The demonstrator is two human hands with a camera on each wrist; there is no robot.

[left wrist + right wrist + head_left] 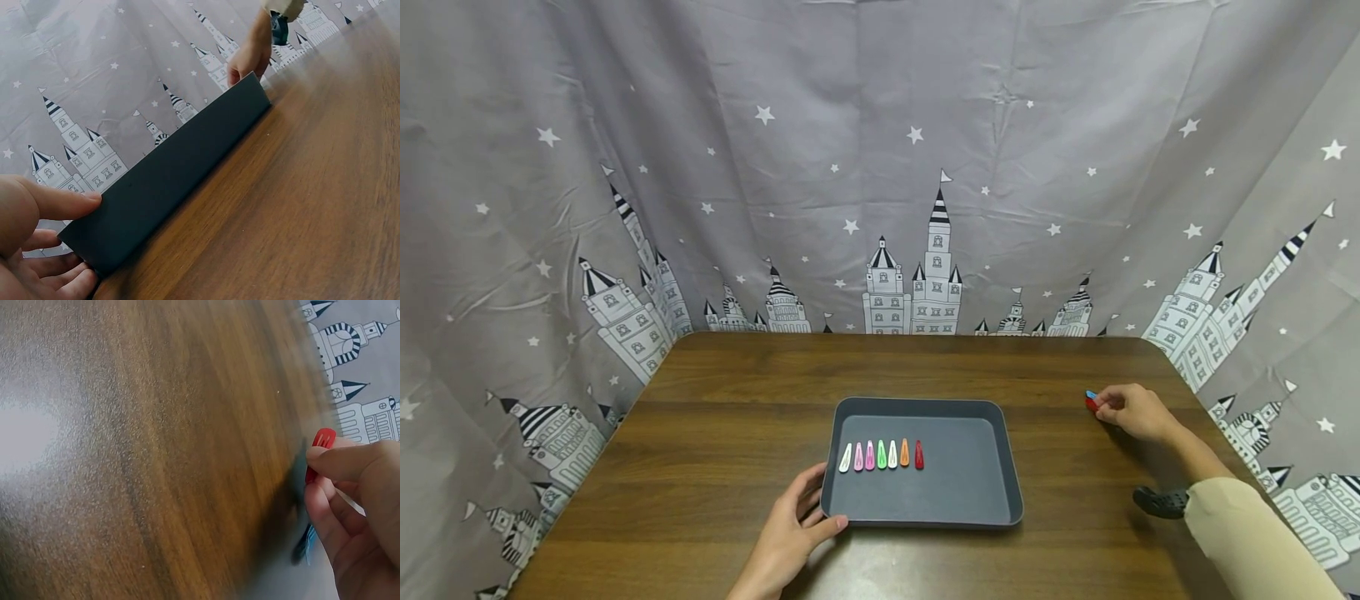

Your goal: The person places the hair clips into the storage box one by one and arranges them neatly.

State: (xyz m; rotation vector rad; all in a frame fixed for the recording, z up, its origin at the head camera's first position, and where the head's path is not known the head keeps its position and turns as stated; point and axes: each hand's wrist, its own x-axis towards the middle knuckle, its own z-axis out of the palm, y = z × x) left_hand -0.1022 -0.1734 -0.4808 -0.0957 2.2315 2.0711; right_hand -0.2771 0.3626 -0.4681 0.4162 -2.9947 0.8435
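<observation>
A dark grey tray (966,467) sits on the table with several snap hair clips (882,455) in a row in its left half: white, pink, green, orange and red ones. My left hand (790,521) grips the tray's near left corner, thumb over the rim and fingers against the outer wall. Far to the right, my right hand (1138,412) pinches a red hair clip (322,439) between thumb and fingers, close over the table. A blue object (306,542) lies under that hand, partly hidden by the fingers.
The brown wooden table (715,433) has a grey curtain (820,167) with castles and stars behind it and along both sides. A black strap (1159,502) is on the right wrist by the pale sleeve (1255,533).
</observation>
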